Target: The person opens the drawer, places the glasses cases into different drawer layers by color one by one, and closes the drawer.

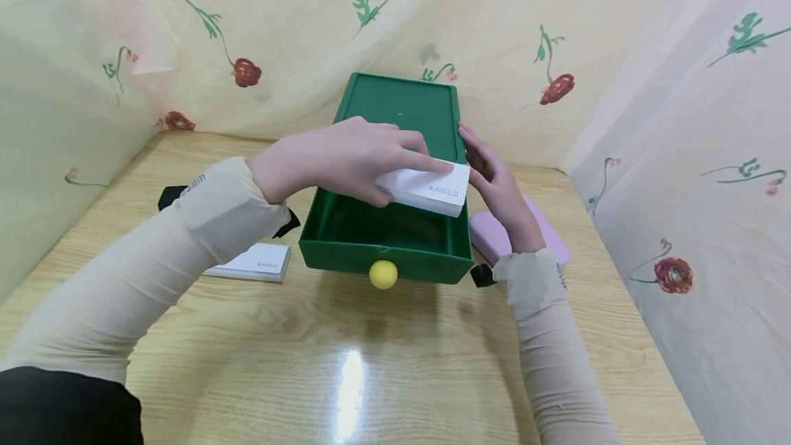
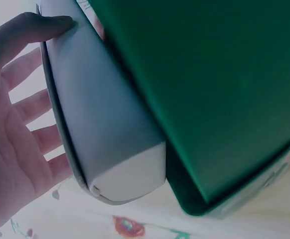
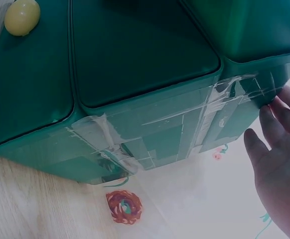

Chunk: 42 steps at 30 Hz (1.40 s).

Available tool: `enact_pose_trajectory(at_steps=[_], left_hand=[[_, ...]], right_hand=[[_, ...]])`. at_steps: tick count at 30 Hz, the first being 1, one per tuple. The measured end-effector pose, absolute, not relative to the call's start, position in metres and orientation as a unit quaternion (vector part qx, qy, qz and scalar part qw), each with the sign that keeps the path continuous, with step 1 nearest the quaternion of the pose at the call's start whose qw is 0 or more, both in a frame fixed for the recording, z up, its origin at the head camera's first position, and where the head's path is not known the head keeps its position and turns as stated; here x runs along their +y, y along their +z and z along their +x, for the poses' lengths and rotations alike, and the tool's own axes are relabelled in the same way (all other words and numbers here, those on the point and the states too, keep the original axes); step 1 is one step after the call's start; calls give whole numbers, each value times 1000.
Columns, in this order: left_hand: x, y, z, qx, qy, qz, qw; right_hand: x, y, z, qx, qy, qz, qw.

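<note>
My left hand [image 1: 346,156] grips a white box [image 1: 432,187] printed KANOLD, holding it tilted over the open drawer [image 1: 340,254] of a green box [image 1: 402,105]. In the left wrist view the thumb presses one side of the white box [image 2: 100,99], fingers behind it. A round yellow knob [image 1: 383,275] sits on the drawer front. My right hand [image 1: 497,187] rests by the green box's right side, its fingertips touching the wall near the back. Seen from the right wrist, those fingers [image 3: 272,124] are extended and hold nothing. Part of the drawer's inside is hidden by the white box.
A flat white box [image 1: 256,259] with the same print lies left of the drawer, partly behind the left sleeve. To the right, under the right wrist, is a lilac case [image 1: 546,229]. Flowered cloth [image 1: 482,40] hangs behind and beside the wooden table [image 1: 266,362].
</note>
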<state>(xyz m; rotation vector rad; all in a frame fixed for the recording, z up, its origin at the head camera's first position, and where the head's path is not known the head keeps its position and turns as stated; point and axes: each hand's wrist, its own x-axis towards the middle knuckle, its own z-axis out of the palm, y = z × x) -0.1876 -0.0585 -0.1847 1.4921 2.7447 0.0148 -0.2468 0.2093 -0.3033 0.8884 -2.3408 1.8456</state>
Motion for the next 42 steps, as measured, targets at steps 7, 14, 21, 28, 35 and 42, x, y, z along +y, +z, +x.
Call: enact_pose_trajectory(at_steps=[7,14,21,28,35,42], left_hand=[[-54,-189,-187,876,-4,482,13],[-52,-192,-184,873,-18,487,23],[-54,-197,-188,880,-25,473,38],[-52,-204,-195,886,-40,456,73],[-50,-213,-199,886,-40,450,104],[-47,-218,-202,886,-43,449,109]], right_hand=[[208,-303,-247,-754,590,287,22],[208,-303,-247,-754,590,288,24],[208,-304,-249,-753,589,292,26],[208,-305,-250,-756,585,292,26],[208,-307,-250,-753,589,292,25],[210,-308,-250,-752,591,290,27]])
